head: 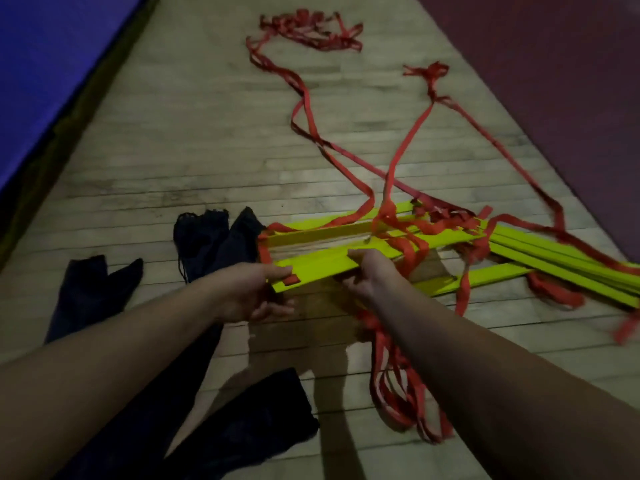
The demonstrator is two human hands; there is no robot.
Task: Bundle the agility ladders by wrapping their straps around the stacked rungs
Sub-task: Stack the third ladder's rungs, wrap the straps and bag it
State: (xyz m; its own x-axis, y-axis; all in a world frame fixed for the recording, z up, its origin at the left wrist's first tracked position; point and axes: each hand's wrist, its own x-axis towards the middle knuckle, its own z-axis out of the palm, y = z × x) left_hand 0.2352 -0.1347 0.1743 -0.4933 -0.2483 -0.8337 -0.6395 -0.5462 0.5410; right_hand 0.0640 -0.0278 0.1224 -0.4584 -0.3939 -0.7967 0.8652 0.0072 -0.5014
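Gripping 1 yellow rung (318, 268) with left hand (256, 292) and right hand (367, 271) over wood floor (194, 150), blue mat (45, 64) beside.

The floor (173, 133) is of pale wooden planks, dimly lit. A blue mat (41, 81) lies along its left side, a dark red mat (554, 64) along its right.

On floor (173, 150): rungs (519, 251), straps (304, 98) strewn behind them; bags (207, 237) left of rungs.
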